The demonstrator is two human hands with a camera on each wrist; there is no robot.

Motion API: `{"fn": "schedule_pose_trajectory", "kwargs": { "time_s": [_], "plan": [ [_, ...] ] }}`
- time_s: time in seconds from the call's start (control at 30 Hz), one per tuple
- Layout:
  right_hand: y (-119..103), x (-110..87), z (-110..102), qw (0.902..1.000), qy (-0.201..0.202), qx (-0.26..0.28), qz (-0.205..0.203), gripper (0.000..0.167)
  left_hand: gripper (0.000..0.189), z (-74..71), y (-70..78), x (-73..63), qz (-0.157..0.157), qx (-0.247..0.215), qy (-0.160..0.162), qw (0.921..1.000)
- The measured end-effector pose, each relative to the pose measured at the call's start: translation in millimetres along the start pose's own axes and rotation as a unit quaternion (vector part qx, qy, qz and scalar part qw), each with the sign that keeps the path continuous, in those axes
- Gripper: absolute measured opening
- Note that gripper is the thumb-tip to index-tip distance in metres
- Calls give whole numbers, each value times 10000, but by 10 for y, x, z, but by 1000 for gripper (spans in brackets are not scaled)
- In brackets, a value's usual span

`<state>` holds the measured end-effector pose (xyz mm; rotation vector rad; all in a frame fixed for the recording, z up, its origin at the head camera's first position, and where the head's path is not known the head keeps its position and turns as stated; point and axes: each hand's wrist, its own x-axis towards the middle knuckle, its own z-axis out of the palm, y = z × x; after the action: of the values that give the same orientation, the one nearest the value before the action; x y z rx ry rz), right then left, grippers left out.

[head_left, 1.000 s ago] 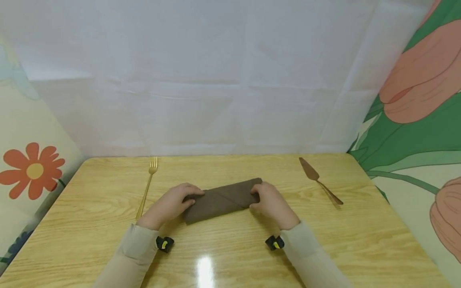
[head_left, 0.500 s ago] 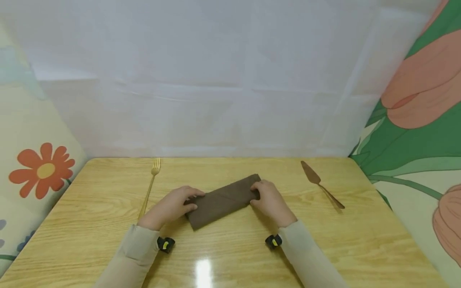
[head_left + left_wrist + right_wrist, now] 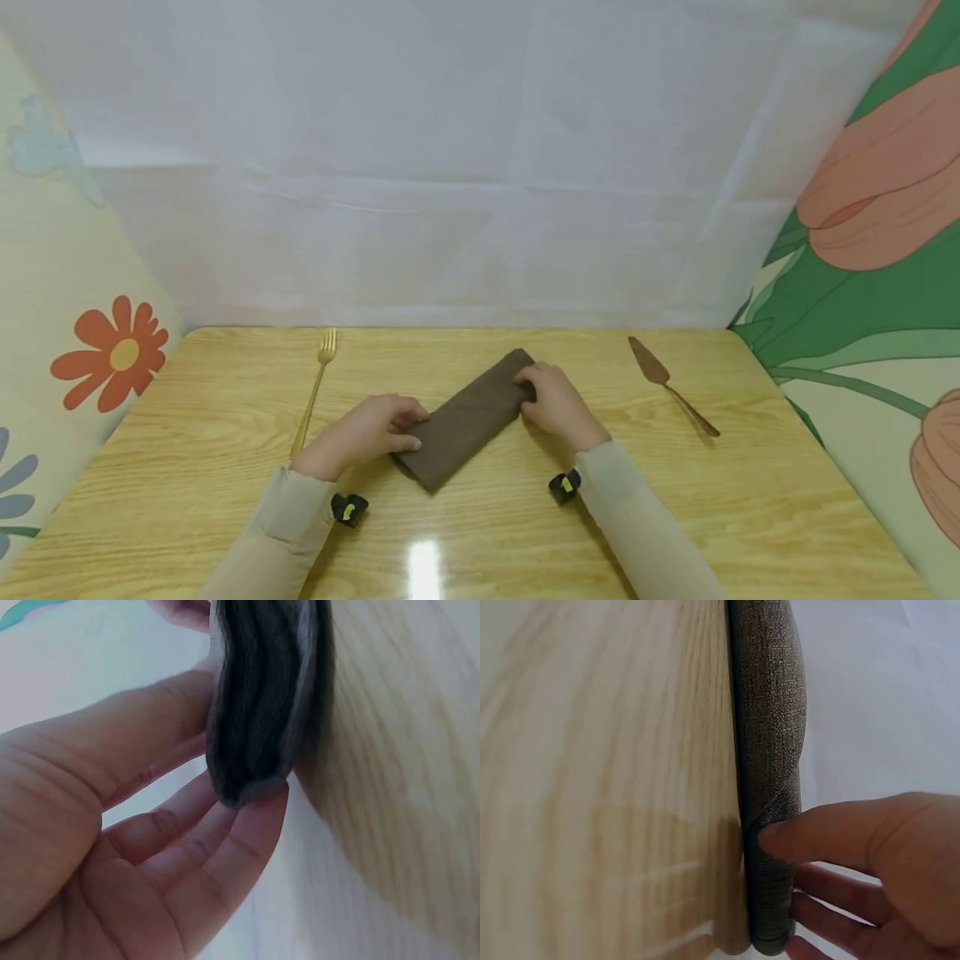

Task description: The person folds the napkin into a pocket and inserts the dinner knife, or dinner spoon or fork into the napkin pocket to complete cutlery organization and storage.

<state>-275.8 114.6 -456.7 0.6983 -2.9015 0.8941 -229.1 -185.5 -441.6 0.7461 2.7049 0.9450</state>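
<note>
A dark brown cloth napkin [image 3: 468, 427], folded into a long strip, lies slanted on the table with its far end to the right. My left hand [image 3: 367, 435] holds its near-left end between thumb and fingers. In the left wrist view that end of the napkin [image 3: 259, 697] shows several stacked layers, with fingertips [image 3: 262, 806] touching its lower edge. At the far-right end my right hand [image 3: 557, 406] grips the napkin's side. The right wrist view has the thumb [image 3: 780, 838] on the napkin [image 3: 769, 712] near a diagonal fold line; other fingers are partly hidden behind it.
A gold fork [image 3: 313, 392] lies left of the napkin, close to my left wrist. To the right is a copper-coloured cake server [image 3: 654, 368]. A white sheet [image 3: 450, 167] hangs behind the wooden table [image 3: 465, 550], and flower-patterned panels [image 3: 885, 350] flank it.
Between both hands the napkin has turned counterclockwise: its right end has swung away and its left end nearer. The hands keep hold of it. The view has shifted slightly.
</note>
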Motion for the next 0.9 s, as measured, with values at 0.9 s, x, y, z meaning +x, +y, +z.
{"fn": "schedule_pose_trajectory", "kwargs": {
  "time_s": [0.9],
  "plan": [
    [-234,-505,102,9886,-1413,-510,-91,82,47,68,52,16,223,-324,-132,9991]
  ]
}}
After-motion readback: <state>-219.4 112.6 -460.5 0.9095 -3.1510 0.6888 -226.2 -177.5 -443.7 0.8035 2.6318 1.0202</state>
